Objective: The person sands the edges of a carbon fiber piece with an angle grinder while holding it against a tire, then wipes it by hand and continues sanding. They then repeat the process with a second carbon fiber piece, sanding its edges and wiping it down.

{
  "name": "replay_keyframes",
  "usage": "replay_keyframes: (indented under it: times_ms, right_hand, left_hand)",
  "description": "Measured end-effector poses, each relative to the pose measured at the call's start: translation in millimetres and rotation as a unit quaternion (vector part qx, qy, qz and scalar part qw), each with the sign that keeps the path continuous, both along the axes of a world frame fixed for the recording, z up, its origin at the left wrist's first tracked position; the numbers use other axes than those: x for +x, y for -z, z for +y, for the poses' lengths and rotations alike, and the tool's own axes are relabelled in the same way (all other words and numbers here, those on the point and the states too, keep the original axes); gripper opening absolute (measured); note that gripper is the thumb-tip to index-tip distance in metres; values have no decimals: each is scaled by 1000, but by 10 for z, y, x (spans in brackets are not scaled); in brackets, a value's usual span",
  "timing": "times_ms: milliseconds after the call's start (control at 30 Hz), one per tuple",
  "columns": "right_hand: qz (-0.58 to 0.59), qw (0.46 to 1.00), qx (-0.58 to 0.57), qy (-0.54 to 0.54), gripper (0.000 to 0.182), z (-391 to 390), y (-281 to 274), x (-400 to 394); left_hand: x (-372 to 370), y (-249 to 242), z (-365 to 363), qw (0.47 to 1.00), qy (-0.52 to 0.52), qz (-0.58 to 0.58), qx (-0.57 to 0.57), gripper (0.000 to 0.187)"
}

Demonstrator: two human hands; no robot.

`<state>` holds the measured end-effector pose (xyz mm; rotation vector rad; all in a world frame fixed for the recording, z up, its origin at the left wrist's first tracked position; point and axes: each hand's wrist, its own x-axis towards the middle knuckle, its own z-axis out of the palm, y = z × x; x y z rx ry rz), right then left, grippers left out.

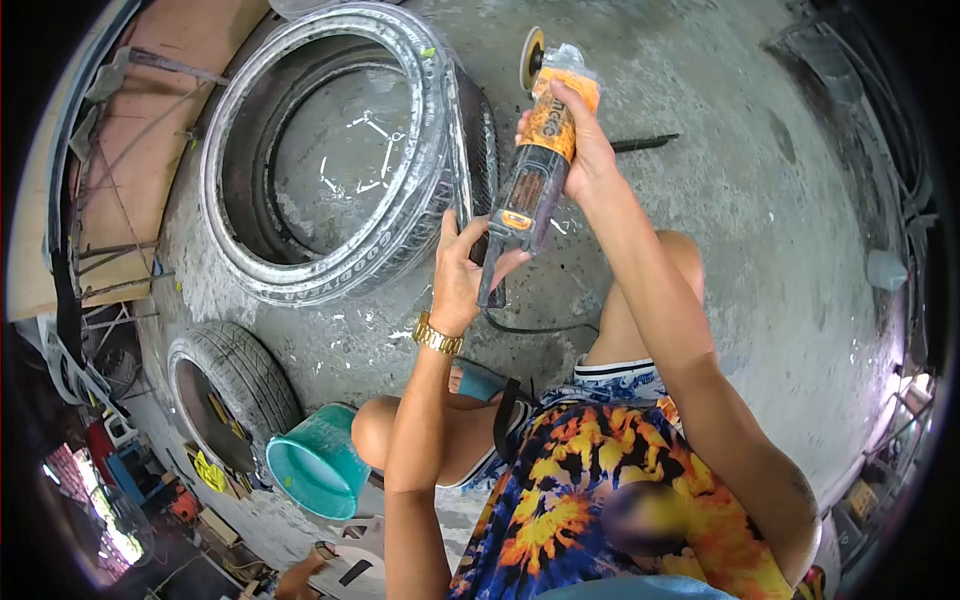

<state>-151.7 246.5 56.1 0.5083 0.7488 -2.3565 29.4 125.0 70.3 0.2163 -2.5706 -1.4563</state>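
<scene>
We find a stained concrete floor beneath the seated person, with pale scraps scattered about. On it, at upper left, we record the large tyre, lettered GOODYEAR and marked with whitish residue. Nearer the person's left side lies a smaller tyre, grey with dust, and close by it a green tub, near the left knee.

We observe a long dark strip running along the near side of the large tyre; whether the two touch, we cannot tell. The angle grinder, orange and black, is held up in front of the person, its disc at the far end and apart from the strip.

We note the right hand closed around the grinder's orange body. The left hand is clamped on the strip, its fingers beside the grinder's rear end; contact there is unclear. Last, we log a gold-coloured watch on the left wrist.
</scene>
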Motion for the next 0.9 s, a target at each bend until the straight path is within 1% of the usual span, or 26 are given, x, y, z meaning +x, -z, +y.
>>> replay_keyframes:
  times_ms: [100,133,167,233,267,300,333,367,400,433,467,500,533,567,600,633,667,733,800,867,900]
  right_hand:
    - [0,1000,-4,10,47,54,-6,-33]
    - [-6,1000,-16,8,48,68,-6,-38]
    - [-10,1000,-28,4,48,69,-13,-44]
    - [-11,999,-36,2,48,75,-2,-44]
    - [-14,999,-45,5,48,95,12,-39]
    - [8,1000,-17,9,48,120,17,-33]
    - [28,1000,7,5,48,145,43,-27]
    - [111,993,46,5,43,159,60,9]
    - [111,992,53,2,40,143,60,15]
    - [126,989,-8,-75,38,232,125,-35]
    - [162,982,72,-66,40,223,195,-111]
    - [150,981,59,-105,43,260,207,-148]
    - [230,952,183,-82,44,247,138,-133]
    - [259,955,92,-112,42,328,271,-299]
    - [225,965,30,-129,39,430,378,-425]
    - [234,963,36,-130,40,442,362,-430]
    - [248,960,45,-122,40,414,285,-435]
    - [260,958,43,-111,40,391,271,-438]
    - [256,957,28,-133,41,414,302,-484]
    - [241,959,-1,-149,42,458,289,-493]
    - [243,958,-5,-153,42,496,253,-503]
  left_hand:
    - [-20,-18,22,1000,19,-13,-17,46]
    - [-26,-26,16,1000,25,0,13,49]
    - [-17,-16,16,1000,22,3,15,49]
    - [8,14,-3,997,36,-27,65,51]
    - [14,23,39,993,18,-46,109,54]
    - [4,46,79,993,5,-45,107,54]
    - [-17,85,102,996,36,7,81,52]
    - [4,115,83,996,49,56,44,50]
    - [17,165,69,996,42,55,51,53]
    - [26,222,94,997,27,52,55,57]
    - [55,249,137,990,1,60,131,58]
    - [99,182,138,995,-22,68,63,56]
    - [84,180,151,994,-22,73,82,60]
    - [80,163,165,994,-26,82,71,61]
    - [53,220,200,992,-39,98,63,62]
    - [65,165,209,994,-34,68,77,63]
    - [21,248,267,991,-53,96,79,64]
    - [32,186,288,986,-88,114,78,63]
    - [23,166,283,983,-107,127,81,63]
    - [32,80,282,988,-83,99,80,64]
    - [24,88,297,988,-88,101,77,64]
